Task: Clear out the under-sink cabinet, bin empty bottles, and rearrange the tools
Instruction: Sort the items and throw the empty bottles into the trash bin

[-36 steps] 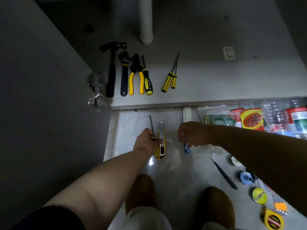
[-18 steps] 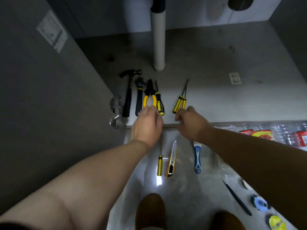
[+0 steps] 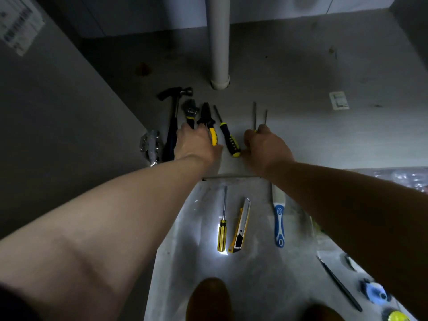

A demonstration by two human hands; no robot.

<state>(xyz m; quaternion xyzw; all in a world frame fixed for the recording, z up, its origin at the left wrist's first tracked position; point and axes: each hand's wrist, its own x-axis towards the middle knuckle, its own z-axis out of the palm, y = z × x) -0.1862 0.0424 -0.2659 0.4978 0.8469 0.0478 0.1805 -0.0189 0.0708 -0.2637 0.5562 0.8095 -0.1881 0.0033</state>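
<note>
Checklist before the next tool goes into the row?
1. Row lined up: hammer, wrench, pliers, screwdriver side by side: ok.
2. Right hand grips screwdriver pair, shafts near parallel: ok.
3. Left hand on pliers handle, grip: cannot tell.
4. Pipe apart from row: ok.
5. Floor screwdriver, knife, blue-handled tool stowed: not ok, they lie outside the cabinet.

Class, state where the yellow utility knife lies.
Head view, lower centre: the utility knife lies on the floor before the cabinet, between a yellow-handled screwdriver to its left and a blue-handled tool to its right.
</note>
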